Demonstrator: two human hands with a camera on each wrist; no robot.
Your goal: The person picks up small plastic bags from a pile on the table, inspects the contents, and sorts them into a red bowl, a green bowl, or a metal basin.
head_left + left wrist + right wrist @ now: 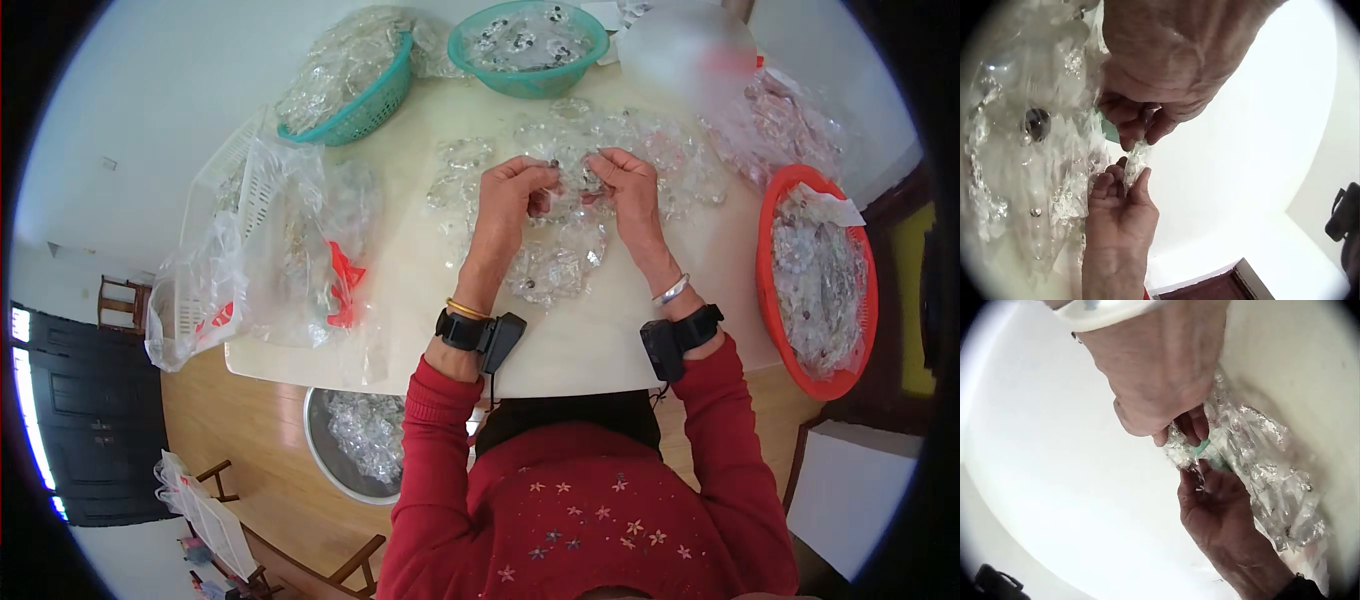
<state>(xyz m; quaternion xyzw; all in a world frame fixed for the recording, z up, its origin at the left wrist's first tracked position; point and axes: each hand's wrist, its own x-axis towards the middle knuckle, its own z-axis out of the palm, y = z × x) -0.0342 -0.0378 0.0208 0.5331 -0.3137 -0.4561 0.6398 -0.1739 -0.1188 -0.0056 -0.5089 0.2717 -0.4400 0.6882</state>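
Observation:
A small clear plastic packet (577, 176) with sparkly, whitish contents is stretched between both hands over the table. My left hand (505, 205) pinches one end of it between thumb and fingers. At the other end my right hand (632, 195) pinches it in the same way. In the left wrist view the packet (1136, 165) spans the short gap between the two sets of fingertips. Around and below the hands lies a loose pile of similar clear packets (555, 268), some holding dark round pieces (1038, 125). Curled fingers hide part of the held packet.
Two green baskets (545, 82) of packets stand at the back of the cream table (420, 345). A red basket (868, 300) of packets is on the right, pinkish bags (785, 130) behind it. Large plastic bags (290, 260) lie left. A metal basin (318, 440) sits below the table edge.

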